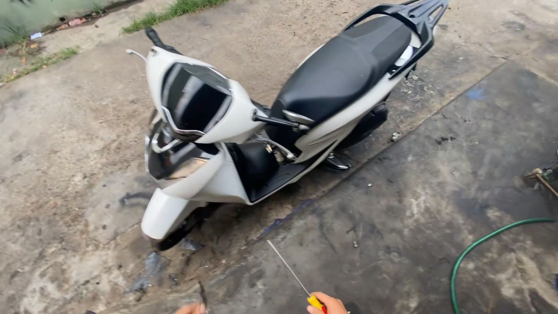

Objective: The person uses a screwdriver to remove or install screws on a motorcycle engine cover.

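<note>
Right hand (pixel 328 303) grips screwdriver (pixel 296 279) over concrete (pixel 407 221).

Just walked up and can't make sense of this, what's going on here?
A person stands over a white scooter with a black seat, parked on stained concrete. Their right hand grips a long, thin screwdriver with a yellow handle, shaft pointing toward the scooter. The left hand barely shows at the bottom edge. A green hose lies to the right.

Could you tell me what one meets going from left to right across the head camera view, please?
Grass strip → white scooter's front fender → left hand → right hand holding a yellow-handled screwdriver → rear grab rail → green hose.
</note>
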